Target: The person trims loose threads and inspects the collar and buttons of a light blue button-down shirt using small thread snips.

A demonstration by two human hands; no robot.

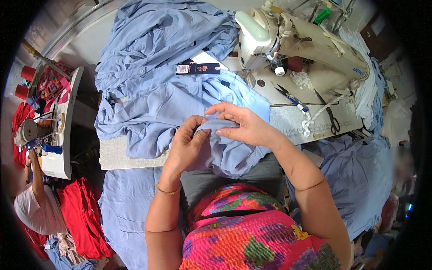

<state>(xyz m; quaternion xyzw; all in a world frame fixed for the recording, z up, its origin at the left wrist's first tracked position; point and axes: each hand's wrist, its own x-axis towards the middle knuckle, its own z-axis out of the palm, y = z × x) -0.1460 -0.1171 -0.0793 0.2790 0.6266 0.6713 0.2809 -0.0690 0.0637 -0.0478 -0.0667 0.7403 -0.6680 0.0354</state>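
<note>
Over your lap, at the near edge of the worktop (112, 157), your two hands are meeting on a fold of the light blue garment (153, 103). Your left hand (186, 146) is closing around the cloth from the left, thumb and fingers pinching a narrow edge of it. Your right hand (243, 123) is coming in from the right, its fingertips pressing down on the same strip just beside your left thumb, so both hands are gripping the blue fabric and nearly touching each other. A thin bracelet (167, 191) is sitting on your left wrist.

The garment is spreading away from your hands across the worktop in a rumpled heap, reaching up toward the far left, and part of it is hanging down over your knees. A dark blue card tag (198, 69) is lying on the cloth, near the head of the cream sewing machine (297, 40). That machine is standing at the far right of the worktop, well apart from your hands. Beside its base a pair of black scissors (330, 114) and a knotted white cord (310, 119) are lying on the machine bed. More blue fabric (355, 180) is piling up to your right.

Off to your left, another person (33, 202) is working at a second machine table (63, 126), with red cloth (83, 216) heaped beside them.
</note>
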